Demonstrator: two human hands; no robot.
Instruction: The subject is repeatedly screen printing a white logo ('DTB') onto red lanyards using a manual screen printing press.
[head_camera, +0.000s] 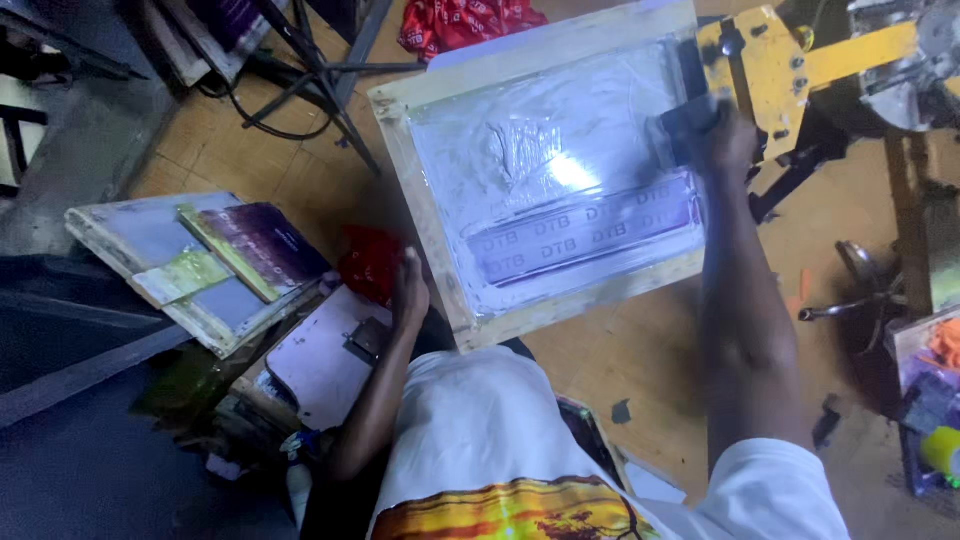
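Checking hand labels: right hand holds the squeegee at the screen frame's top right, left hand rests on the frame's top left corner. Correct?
Not quite. The head view shows the right hand on the squeegee at the top right of the screen frame, as you say. But the left hand is at the frame's lower left edge, not its top left corner, beside a red cloth.

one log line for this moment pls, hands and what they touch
right hand: grip on squeegee, on screen frame mesh | left hand: at frame's near-left edge | red cloth beside it
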